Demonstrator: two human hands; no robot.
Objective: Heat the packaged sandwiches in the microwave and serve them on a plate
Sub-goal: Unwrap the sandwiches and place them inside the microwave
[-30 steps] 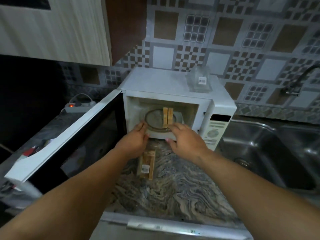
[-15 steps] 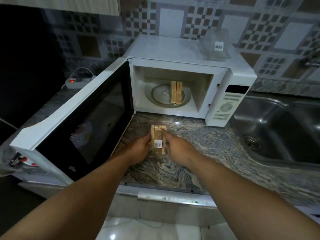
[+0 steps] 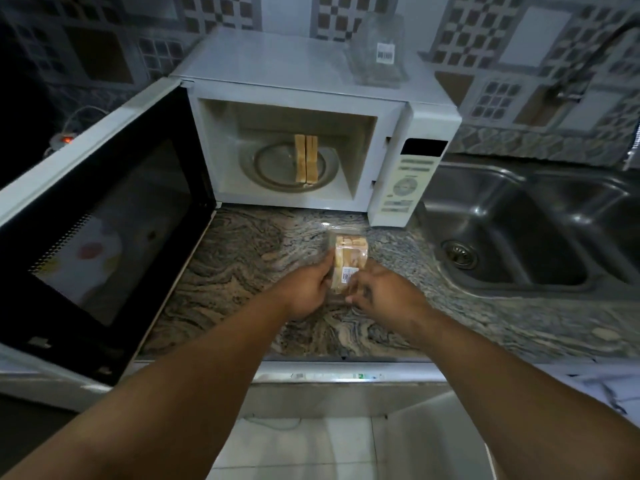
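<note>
We are holding the packaged sandwich (image 3: 348, 263) low in the centre of the frame, just above the marbled desk (image 3: 242, 271): our left hand (image 3: 306, 289) is gripping its left edge and our right hand (image 3: 384, 292) is pinching the wrapper near the label, fingers curled in. Above it, in the upper middle of the frame, the microwave (image 3: 311, 74) is standing with its door (image 3: 97, 209) swung wide to the left, and one unwrapped sandwich (image 3: 305, 158) is already standing on edge on the glass turntable (image 3: 273, 168). We are judging that the wrapper is about to be opened. The risks are several: pulling too hard on the thin plastic could be tearing it suddenly and spilling the bread onto the desk; squeezing with both hands could be crushing the slices. The upright sandwich inside looks likely to topple once the turntable is turning or a second one is nudging it. An empty clear package (image 3: 379, 50) is sitting on the microwave top, and the sink (image 3: 519, 244) is lying close on the right, where a dropped slice could be landing.
</note>
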